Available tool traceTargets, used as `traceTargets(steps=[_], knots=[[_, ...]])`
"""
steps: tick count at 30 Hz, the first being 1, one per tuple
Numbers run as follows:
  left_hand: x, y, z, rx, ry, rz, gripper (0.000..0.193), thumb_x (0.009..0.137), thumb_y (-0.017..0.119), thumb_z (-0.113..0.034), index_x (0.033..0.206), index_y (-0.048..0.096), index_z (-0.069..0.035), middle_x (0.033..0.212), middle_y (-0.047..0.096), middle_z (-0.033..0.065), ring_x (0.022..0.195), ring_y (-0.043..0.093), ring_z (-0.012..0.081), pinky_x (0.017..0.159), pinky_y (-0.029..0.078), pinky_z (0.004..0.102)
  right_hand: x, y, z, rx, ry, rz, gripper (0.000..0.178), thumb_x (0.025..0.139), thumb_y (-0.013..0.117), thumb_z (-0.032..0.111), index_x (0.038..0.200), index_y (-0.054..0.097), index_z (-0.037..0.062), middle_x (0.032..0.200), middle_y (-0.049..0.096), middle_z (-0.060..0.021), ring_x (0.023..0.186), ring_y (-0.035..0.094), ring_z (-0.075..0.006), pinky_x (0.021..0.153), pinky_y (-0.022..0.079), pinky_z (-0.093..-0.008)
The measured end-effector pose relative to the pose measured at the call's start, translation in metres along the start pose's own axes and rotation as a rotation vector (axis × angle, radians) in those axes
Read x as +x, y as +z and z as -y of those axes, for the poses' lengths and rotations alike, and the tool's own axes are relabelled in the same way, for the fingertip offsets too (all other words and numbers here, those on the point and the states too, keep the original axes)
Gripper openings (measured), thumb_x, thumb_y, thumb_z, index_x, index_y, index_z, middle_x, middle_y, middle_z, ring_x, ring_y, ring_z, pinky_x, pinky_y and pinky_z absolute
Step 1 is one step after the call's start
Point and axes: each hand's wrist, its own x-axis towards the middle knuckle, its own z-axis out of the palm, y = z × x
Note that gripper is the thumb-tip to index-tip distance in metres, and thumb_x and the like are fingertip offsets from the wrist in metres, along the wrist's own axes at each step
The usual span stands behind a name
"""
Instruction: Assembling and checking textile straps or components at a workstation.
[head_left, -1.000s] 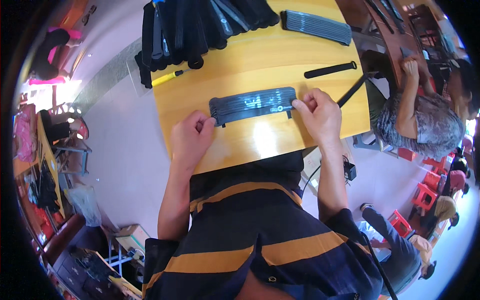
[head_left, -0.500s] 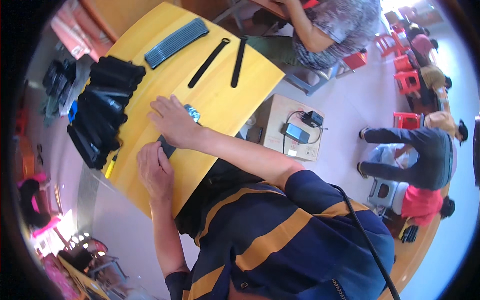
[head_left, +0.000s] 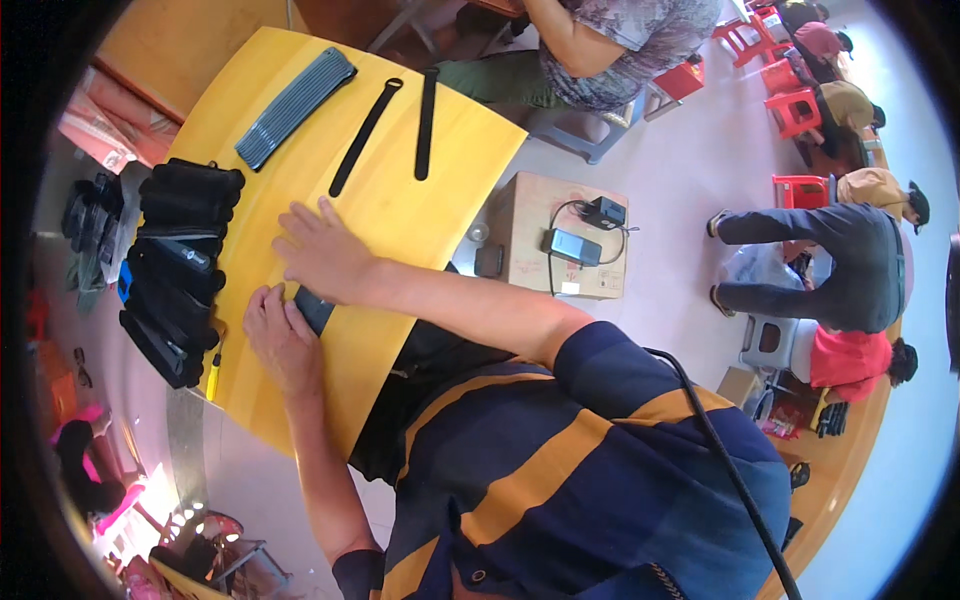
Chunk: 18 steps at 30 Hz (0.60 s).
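Note:
A dark flat piece (head_left: pixel 314 310) lies on the yellow table, partly covered by both my hands. My right hand (head_left: pixel 325 252) rests palm down above its far end, fingers stretched and spread. At its near side my left hand (head_left: pixel 283 338) lies with bent fingers set down along the piece's edge, not wrapped round it. What is under the palms is hidden. Beyond my right hand lie a black strap with a loop end (head_left: pixel 366 138) and a plain black strap (head_left: pixel 426 125). A stack of grey ribbed strips (head_left: pixel 296 108) lies near the far edge.
Several bundled black straps (head_left: pixel 175 275) are piled along the table's left edge, beside a yellow-handled tool (head_left: pixel 214 376). To the right, a cardboard box (head_left: pixel 520 225) bears a small device (head_left: pixel 573 247) and a black adapter (head_left: pixel 604 212). A person (head_left: pixel 610 50) sits beyond the table.
The view has shifted, so the table sits further left. My right hand's fingers are more spread. A shiny patterned thing by that hand no longer shows.

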Motion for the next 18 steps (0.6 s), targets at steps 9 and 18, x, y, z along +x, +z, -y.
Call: traceTargets(steps=[9,18], knots=[[-0.004,0.003,0.001,-0.048,-0.045,-0.03,0.029,0.093,0.066,-0.016,0.118,0.065,-0.001,0.124,0.06,0.0214,0.119,0.055,0.0411,0.103,0.043,0.0511,-0.008,-0.016,-0.006,-0.082,0.061,0.059,0.066,0.102,0.057,0.045,0.153,0.044,0.006,0.165,0.031,-0.0236,0.157,0.022,-0.039,0.125,0.018,-0.0583],[0.007,0.001,-0.004,-0.018,0.012,-0.024,0.036,0.091,0.069,-0.026,0.119,0.064,-0.005,0.126,0.058,0.0203,0.122,0.052,0.0417,0.106,0.041,0.0538,-0.006,-0.007,-0.01,-0.157,0.015,0.054,0.064,0.104,0.051,0.047,0.153,0.044,0.0061,0.164,0.032,-0.0232,0.156,0.023,-0.0394,0.124,0.021,-0.0582]])
